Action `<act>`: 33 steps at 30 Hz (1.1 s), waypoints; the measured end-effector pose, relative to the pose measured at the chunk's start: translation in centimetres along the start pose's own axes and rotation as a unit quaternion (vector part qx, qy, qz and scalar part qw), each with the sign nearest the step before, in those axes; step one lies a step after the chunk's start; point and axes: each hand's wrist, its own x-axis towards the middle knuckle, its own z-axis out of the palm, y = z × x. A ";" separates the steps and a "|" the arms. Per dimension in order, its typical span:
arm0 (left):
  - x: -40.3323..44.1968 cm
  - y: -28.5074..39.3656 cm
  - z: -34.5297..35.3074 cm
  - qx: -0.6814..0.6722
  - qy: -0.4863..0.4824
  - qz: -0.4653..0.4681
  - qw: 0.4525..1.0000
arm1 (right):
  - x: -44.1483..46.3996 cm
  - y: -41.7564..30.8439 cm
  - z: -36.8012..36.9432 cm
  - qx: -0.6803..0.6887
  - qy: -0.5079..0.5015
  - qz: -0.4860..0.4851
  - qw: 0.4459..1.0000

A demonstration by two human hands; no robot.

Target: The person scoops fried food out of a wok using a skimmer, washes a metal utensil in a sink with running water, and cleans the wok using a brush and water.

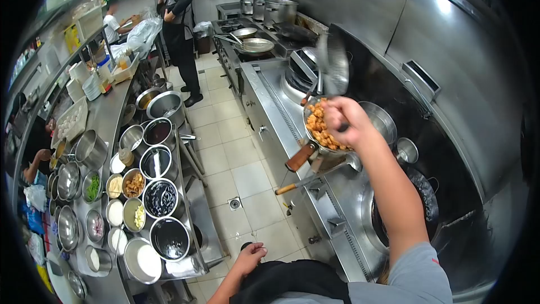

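Restaurant kitchen, tiled floor (256, 180) up the middle, steel stove (264, 87) along the right, pots on the left. Nearest: left hand (251, 256), low by the black apron (287, 281), fingers loosely bent; can't tell if it holds anything. Wok (430, 205) toward the stove's near end, back-edge side. Right hand (344, 121) reaches out over the stove, closed in a fist, looks like it's gripping the handle of a metal scoop (336, 65), motion-blurred, up past the knuckles. Strainer of fried pieces (322, 129) sits close under the fist, offset toward the stove's front edge; contact can't be told. Its wooden handle (301, 156) runs from the rim down to that front edge, pointing away from the fist. Right hand much nearer; left well apart. Farther: frying pans (255, 45) by the front edge, tall pots (280, 12) at the far end, co-worker (179, 36) standing across the aisle.
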 end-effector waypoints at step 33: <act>-17.6 -2.4 -1.3 0.046 0.069 0.177 0.981 | 26.6 16.5 7.0 -0.274 0.038 0.051 0.960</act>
